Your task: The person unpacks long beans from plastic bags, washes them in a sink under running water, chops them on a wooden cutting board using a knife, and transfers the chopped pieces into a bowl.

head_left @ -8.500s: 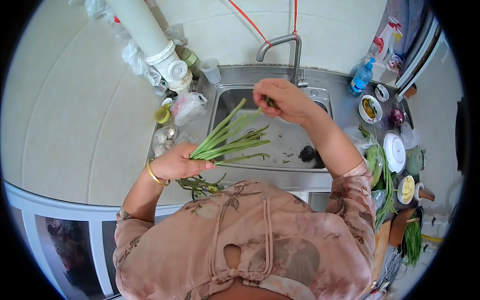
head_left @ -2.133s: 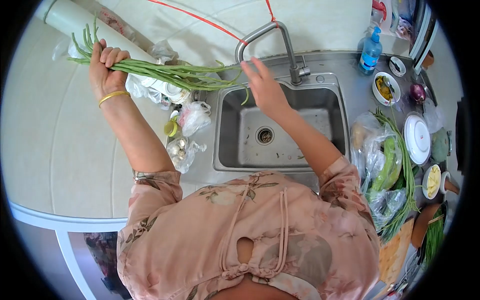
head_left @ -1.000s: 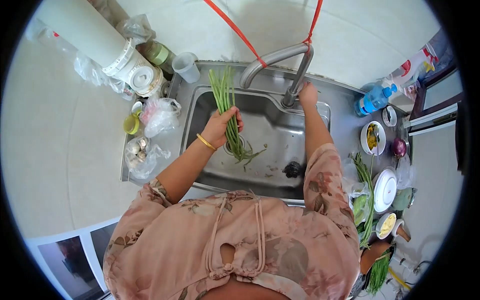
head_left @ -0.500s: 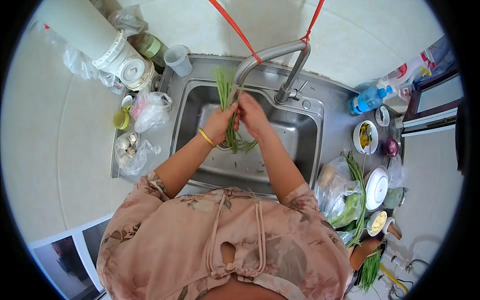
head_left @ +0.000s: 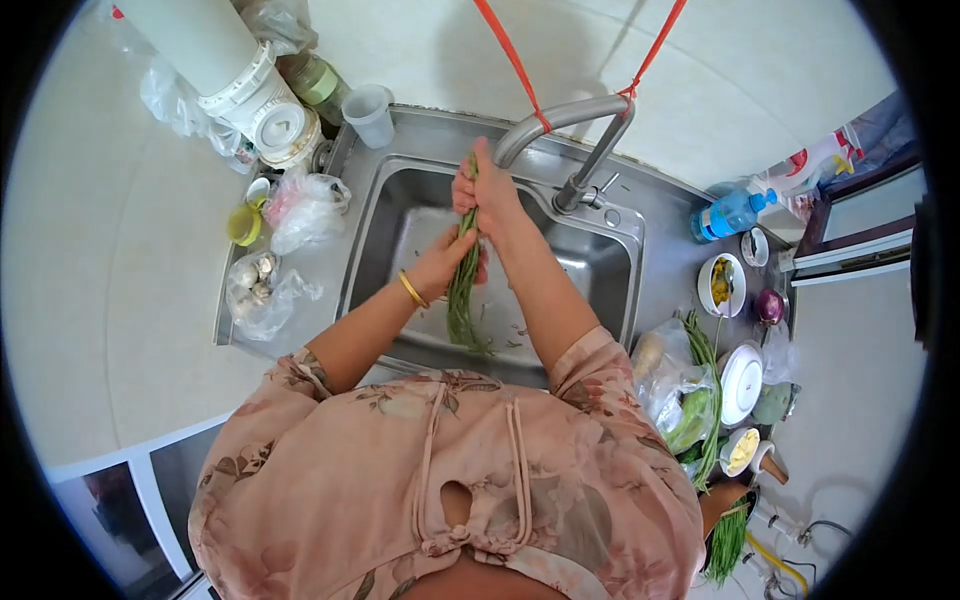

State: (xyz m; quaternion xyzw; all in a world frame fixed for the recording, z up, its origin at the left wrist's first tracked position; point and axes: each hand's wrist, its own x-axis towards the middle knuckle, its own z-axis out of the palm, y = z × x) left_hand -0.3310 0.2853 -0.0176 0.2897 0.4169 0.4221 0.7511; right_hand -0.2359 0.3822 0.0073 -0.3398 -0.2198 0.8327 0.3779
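A bunch of long, thin green vegetable stalks point(head_left: 463, 300) hangs over the steel sink point(head_left: 395, 195), its lower ends bent toward the basin floor. My left hand point(head_left: 443, 262), with a gold bangle at the wrist, is closed around the middle of the bunch. Higher up, just left of the faucet point(head_left: 560, 115), my right hand point(head_left: 490, 192) wraps round the upper part. Most of the upper stalks are hidden by the fingers. Small green scraps point(head_left: 513, 344) lie on the basin floor.
On the left counter are a plastic cup point(head_left: 369, 117), a white bucket point(head_left: 285, 135) and a bag of garlic point(head_left: 262, 292). At right stand a blue bottle point(head_left: 728, 216), a bowl point(head_left: 721, 285), a red onion point(head_left: 769, 307), bagged vegetables point(head_left: 672, 385) and a white plate point(head_left: 741, 385).
My right hand has moved up and now wraps the upper bunch. The stalks' fanned upper ends are no longer visible, and more of the bunch hangs below my left hand. The view has shifted slightly.
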